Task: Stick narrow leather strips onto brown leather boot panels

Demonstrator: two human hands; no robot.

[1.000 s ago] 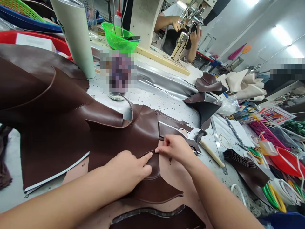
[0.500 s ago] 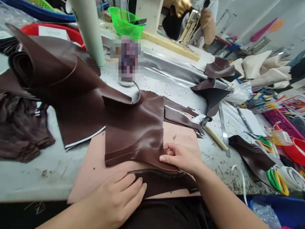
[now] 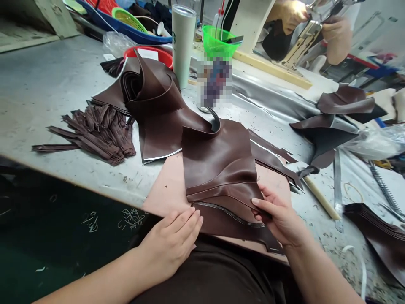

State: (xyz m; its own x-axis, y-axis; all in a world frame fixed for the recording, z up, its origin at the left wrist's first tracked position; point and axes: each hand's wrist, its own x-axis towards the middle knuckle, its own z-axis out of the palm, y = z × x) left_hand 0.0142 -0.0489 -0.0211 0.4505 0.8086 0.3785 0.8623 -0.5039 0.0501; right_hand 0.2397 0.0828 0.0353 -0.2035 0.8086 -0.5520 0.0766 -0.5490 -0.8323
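Your left hand [image 3: 172, 238] rests palm down over the near edge of the pink board [image 3: 166, 185], fingers together, pinching nothing. Your right grip [image 3: 275, 211] pinches the near right corner of the brown leather panel [image 3: 218, 156]; the panel lies over the board on the gray surface [image 3: 63, 88]. Farther back, a pale tumbler [image 3: 183, 46] stands near a green basket [image 3: 220, 47].

Own: 2, i.e. L hand [image 3: 172, 238] + R hand [image 3: 278, 213]. Co-worker's hands [image 3: 292, 17]: 2. Brown lthr pcs [image 3: 218, 156]: several, overlapped, can't tally exact no. Brown strips [image 3: 99, 131]: 1 bndl, can't tally indiv. Count 1 ea. of ff.: pink board [image 3: 172, 177], tumbler [image 3: 182, 48], green bowl [image 3: 220, 44], red tub by tumbler [image 3: 166, 58], L-side blue tray [image 3: 158, 40], yellow-green basket [image 3: 128, 21], wood-handled tool [image 3: 321, 196], metal ruler [image 3: 338, 181], spiral notebook [image 3: 386, 181], white strip [image 3: 363, 270].
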